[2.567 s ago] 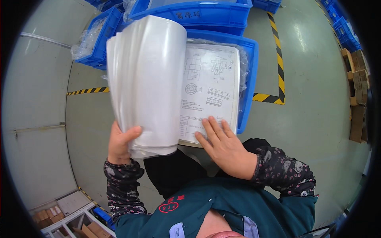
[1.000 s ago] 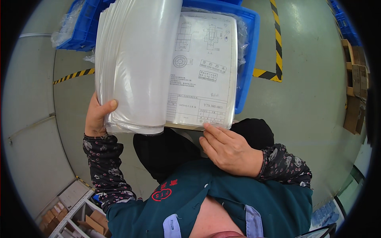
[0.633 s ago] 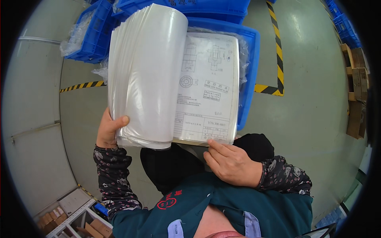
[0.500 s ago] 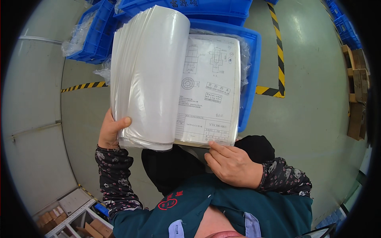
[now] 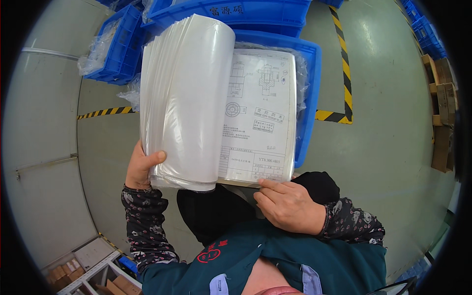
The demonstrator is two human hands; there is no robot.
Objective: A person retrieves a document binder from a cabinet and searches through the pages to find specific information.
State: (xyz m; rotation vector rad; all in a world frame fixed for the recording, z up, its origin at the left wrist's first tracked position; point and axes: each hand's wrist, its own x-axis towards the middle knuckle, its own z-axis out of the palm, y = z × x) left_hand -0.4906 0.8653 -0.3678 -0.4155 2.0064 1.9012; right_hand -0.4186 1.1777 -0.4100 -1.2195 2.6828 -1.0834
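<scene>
Document folder (image 5: 194, 113) lies spread over a blue crate (image 5: 309, 98), a curled bulk of turned sleeves (image 5: 182, 73) at left, a technical drawing (image 5: 263, 132) face up at right. Whether the crate bears the folder's full weight: cannot tell.

Left hand (image 5: 142, 164): partly closed at the lower outer edge of the turned sleeves, thumb on top, fingers hidden beneath. Right hand (image 5: 290, 201): half curled, index finger extended to the drawing's lower edge (pinch or mere touch, cannot tell).

Risks, judged: the sleeves look slick and springy; if the left thumb eased, the curl could flop back across the drawing and lose the place. An uneven pull could crease or tear a sleeve, and the folder could tip if poorly supported at its near edge.

Containers: crate under the folder shows crumpled clear plastic (image 5: 302, 71) along its inside; deeper contents hidden. Upper-left crate (image 5: 120, 59) holds clear bagging (image 5: 101, 46), partly spilling over its side. Storage unit (image 5: 87, 274), lower left: cardboard boxes (image 5: 125, 284) in a compartment.
</scene>
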